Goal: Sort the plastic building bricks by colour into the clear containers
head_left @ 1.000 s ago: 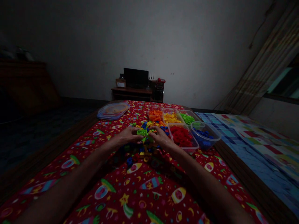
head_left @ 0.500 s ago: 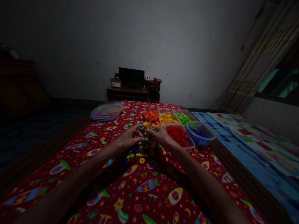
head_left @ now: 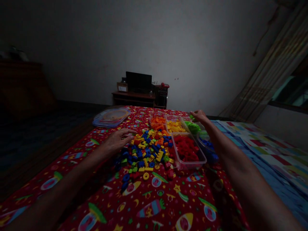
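A heap of mixed toy building bricks [head_left: 149, 150] in blue, yellow, red, orange and green lies loose on the red patterned cloth. At the heap's left edge is my left hand [head_left: 117, 140], its thumb and fingers apart; nothing held shows clearly in the dim light. My right hand [head_left: 200, 116] is above the far end of the container of green bricks [head_left: 192, 127], pinching a green toy brick [head_left: 192, 117]. Nearer to me stand a container of red bricks [head_left: 186, 149] and a round one of blue bricks [head_left: 209, 146], partly hidden by my right forearm.
Containers of orange bricks [head_left: 158, 123] and yellow bricks [head_left: 176, 126] stand behind the heap. Stacked clear lids [head_left: 111, 117] lie at the table's far left. A bed with a checked cover [head_left: 252, 138] adjoins on the right. Beyond is a desk with a monitor [head_left: 139, 82].
My right hand has moved from the heap rightward and away to the green bricks' container, carrying a green brick. My left hand has drawn back to the left, uncovering the heap.
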The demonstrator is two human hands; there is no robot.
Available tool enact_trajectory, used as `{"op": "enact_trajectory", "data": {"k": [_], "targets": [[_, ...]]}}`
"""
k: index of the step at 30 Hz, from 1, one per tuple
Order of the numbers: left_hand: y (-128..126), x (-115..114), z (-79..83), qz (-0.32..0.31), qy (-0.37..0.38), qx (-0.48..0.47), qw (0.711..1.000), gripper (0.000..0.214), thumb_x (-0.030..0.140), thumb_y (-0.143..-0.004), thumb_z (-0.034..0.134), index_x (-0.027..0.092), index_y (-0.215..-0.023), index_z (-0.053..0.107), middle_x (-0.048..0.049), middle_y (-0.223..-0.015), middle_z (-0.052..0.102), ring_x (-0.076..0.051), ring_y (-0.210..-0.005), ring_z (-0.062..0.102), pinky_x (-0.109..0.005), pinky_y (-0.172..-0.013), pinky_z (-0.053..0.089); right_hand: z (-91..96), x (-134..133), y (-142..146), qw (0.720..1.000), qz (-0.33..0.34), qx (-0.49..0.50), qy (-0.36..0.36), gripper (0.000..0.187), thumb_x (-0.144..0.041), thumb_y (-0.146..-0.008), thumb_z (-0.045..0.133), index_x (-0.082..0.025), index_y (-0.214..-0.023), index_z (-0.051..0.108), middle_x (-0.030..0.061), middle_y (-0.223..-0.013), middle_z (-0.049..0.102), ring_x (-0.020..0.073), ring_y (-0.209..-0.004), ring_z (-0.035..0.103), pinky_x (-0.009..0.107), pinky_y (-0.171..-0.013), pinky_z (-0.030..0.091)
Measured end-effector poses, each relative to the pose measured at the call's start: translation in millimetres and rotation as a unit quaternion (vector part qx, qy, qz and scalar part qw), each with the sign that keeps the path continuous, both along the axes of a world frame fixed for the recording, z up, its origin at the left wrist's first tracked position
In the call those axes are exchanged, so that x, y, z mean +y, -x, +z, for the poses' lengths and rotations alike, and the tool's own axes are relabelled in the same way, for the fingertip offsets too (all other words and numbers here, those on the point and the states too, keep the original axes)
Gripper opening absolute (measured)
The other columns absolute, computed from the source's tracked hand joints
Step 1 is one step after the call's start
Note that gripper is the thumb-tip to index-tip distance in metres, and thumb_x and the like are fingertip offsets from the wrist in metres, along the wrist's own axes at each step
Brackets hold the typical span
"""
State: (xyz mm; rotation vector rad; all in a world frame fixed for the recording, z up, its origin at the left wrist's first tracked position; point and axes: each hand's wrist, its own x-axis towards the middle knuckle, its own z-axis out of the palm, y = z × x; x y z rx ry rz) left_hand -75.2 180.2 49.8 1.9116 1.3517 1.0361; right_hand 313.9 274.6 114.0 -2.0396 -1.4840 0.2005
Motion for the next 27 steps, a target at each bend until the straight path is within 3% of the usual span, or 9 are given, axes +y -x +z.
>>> {"op": "enact_trajectory", "data": {"k": [4,6,10,14,19,22,27], "targets": [[14,12,-11.0,0.032,-0.060,0.107,0.992,0.047,0.058,-0.066,0.053,0.020,-0.087,0.072,-0.0082,-0.096,0.071,-0.028,-0.091,0.065,-0.038,-0.081,0.052,8.0,-3,15,0.998,0.033,-0.050,-0.017,0.038,-0.032,-0.086,0.053,-0.003,-0.109,0.063,0.0168,-0.087,0.068,0.0212,-0.076,0.067,0.028,-0.070,0.051],[21,18,-16.8,0.039,-0.070,0.154,0.985,0.046,0.055,-0.067,0.052,0.020,-0.088,0.073,-0.0087,-0.096,0.072,-0.029,-0.092,0.064,-0.038,-0.083,0.050,8.3,-16,31,0.994,0.089,-0.053,-0.029,0.037,-0.029,-0.086,0.052,-0.005,-0.112,0.063,0.0152,-0.088,0.069,0.0192,-0.076,0.067,0.027,-0.070,0.051],[29,25,-29.6,0.022,-0.055,0.199,0.978,0.051,0.052,-0.069,0.048,0.016,-0.097,0.072,-0.0118,-0.104,0.071,-0.032,-0.096,0.064,-0.040,-0.087,0.048,-4.7,-57,75,0.971,0.233,-0.005,-0.055,0.030,-0.024,-0.086,0.049,-0.010,-0.105,0.067,0.0102,-0.083,0.070,0.0146,-0.069,0.065,0.022,-0.062,0.049],[24,24,-41.3,0.022,-0.059,0.177,0.982,0.061,0.054,-0.073,0.045,0.014,-0.113,0.065,-0.0142,-0.119,0.065,-0.032,-0.109,0.059,-0.041,-0.094,0.045,-27.0,-104,119,0.931,0.352,-0.009,-0.094,0.026,-0.022,-0.086,0.047,-0.013,-0.092,0.070,0.0066,-0.078,0.070,0.0127,-0.068,0.063,0.021,-0.060,0.045],[11,17,-47.9,-0.033,-0.046,0.162,0.985,0.055,0.050,-0.073,0.051,0.019,-0.117,0.064,-0.0095,-0.123,0.063,-0.029,-0.110,0.059,-0.037,-0.093,0.046,-50.2,-132,157,0.917,0.388,-0.051,-0.076,0.021,-0.014,-0.083,0.050,-0.014,-0.091,0.069,0.0063,-0.080,0.069,0.0116,-0.066,0.059,0.020,-0.058,0.037],[6,15,-45.6,-0.007,-0.055,0.182,0.982,0.046,0.043,-0.073,0.052,0.021,-0.109,0.069,-0.0072,-0.113,0.069,-0.028,-0.100,0.064,-0.035,-0.089,0.047,-67.1,-132,173,0.916,0.376,-0.128,-0.047,0.020,-0.011,-0.083,0.048,-0.015,-0.090,0.067,0.0067,-0.078,0.066,0.0141,-0.068,0.057,0.023,-0.060,0.035],[0,11,-37.2,-0.011,-0.043,0.193,0.980,0.040,0.038,-0.070,0.053,0.022,-0.102,0.071,-0.0041,-0.101,0.074,-0.025,-0.087,0.067,-0.031,-0.080,0.050,-98.3,-121,197,0.878,0.427,-0.205,-0.072,0.022,-0.015,-0.090,0.043,-0.016,-0.106,0.058,0.0107,-0.095,0.061,0.0198,-0.089,0.051,0.028,-0.074,0.036]]}}
